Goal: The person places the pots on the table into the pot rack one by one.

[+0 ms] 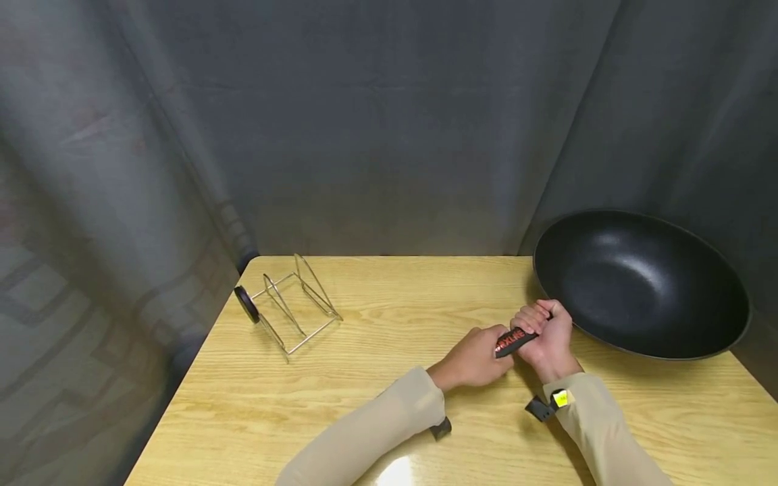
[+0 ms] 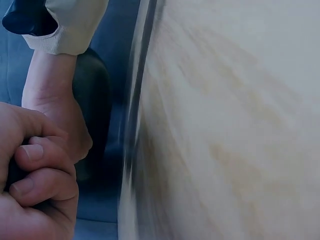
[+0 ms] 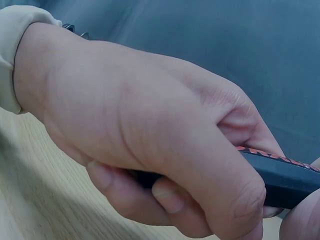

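A large black wok (image 1: 638, 283) is at the right side of the table in the head view, tilted with its inside facing me; I cannot tell whether its base touches the table. Red lettering runs along its black handle (image 1: 512, 341). My left hand (image 1: 477, 358) grips the outer end of that handle, and my right hand (image 1: 552, 341) wraps around it closer to the pan. Curled fingers (image 2: 45, 175) fill the lower left of the left wrist view. In the right wrist view the left hand (image 3: 150, 120) covers much of the handle (image 3: 280, 182).
A wire rack (image 1: 306, 337) with a round black part (image 1: 246, 304) lies at the table's far left corner. Grey curtains (image 1: 389, 135) hang right behind the wooden table (image 1: 243, 418). Dark wrist straps sit at both sleeves.
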### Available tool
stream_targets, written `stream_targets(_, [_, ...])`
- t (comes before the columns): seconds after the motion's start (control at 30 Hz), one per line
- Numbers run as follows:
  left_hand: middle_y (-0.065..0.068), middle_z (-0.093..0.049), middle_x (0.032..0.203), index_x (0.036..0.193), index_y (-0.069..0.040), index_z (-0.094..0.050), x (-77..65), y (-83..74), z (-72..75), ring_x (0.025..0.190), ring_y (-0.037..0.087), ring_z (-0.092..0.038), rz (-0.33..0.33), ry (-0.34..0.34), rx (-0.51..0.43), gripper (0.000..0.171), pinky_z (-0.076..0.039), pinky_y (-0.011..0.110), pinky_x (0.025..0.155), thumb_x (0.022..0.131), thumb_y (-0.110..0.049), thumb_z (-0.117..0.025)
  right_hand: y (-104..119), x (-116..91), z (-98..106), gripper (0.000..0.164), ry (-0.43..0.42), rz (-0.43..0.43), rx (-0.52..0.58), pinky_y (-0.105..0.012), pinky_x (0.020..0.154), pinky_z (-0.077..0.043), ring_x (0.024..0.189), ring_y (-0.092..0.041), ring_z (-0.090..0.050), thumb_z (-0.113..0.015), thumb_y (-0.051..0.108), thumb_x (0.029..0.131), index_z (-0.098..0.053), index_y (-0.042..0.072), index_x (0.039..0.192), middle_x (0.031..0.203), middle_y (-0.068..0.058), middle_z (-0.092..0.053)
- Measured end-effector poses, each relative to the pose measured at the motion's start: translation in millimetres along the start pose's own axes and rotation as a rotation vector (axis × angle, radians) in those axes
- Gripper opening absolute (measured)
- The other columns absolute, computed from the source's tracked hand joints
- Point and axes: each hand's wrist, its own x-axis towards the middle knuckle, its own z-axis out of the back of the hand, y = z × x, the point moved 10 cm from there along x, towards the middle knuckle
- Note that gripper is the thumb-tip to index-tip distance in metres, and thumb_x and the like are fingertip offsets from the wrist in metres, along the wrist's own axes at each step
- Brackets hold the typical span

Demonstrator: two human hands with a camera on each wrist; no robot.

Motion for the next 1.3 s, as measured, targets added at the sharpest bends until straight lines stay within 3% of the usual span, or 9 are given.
stream_targets(0.13, [-0.012,-0.052,0.072,0.100,-0.013,-0.059,-3.7,-2.4,2.6,0.055,-0.002,-0.046,-0.017,-0.015,-0.010,0.016,-0.041,0.013,0.048,0.090,-0.007,-0.069,-3,-4,-5,0.032,0.002,0.005,-0.024,-0.022,0.047,-0.022,0.043,-0.012,-0.025,-0.049,0.008,0.083,-0.026,0.014,0.062,0.053,0.002,-0.031])
stream_targets(0.37, [-0.011,-0.050,0.070,0.099,-0.013,-0.056,-14.8,-7.1,15.7,0.052,-0.003,-0.043,-0.060,-0.051,-0.124,0.015,-0.040,0.015,0.044,0.091,-0.007,-0.067,-13,-9,-24,0.032,0.042,-0.007,-0.070,-0.021,0.048,-0.021,0.043,-0.011,-0.025,-0.050,0.007,0.082,-0.028,0.014,0.061,0.053,0.003,-0.029])
stream_targets(0.97, [-0.012,-0.047,0.065,0.101,-0.013,-0.055,-43.9,-9.3,30.6,0.049,-0.004,-0.040,-0.061,-0.116,-0.318,0.021,-0.034,0.015,0.042,0.086,-0.002,-0.064,-41,-20,-52,0.037,0.175,-0.020,-0.180,-0.017,0.050,-0.015,0.048,-0.006,-0.017,-0.051,0.008,0.084,-0.022,0.018,0.065,0.057,0.008,-0.020])
stream_targets(1.3, [-0.013,-0.047,0.068,0.103,-0.015,-0.056,-55.5,-8.9,35.8,0.053,-0.003,-0.040,-0.070,-0.193,-0.328,0.025,-0.034,0.015,0.045,0.083,-0.003,-0.065,-52,-24,-63,0.036,0.227,0.004,-0.297,-0.017,0.049,-0.016,0.051,-0.004,-0.010,-0.047,0.009,0.090,-0.022,0.018,0.066,0.059,0.009,-0.019])
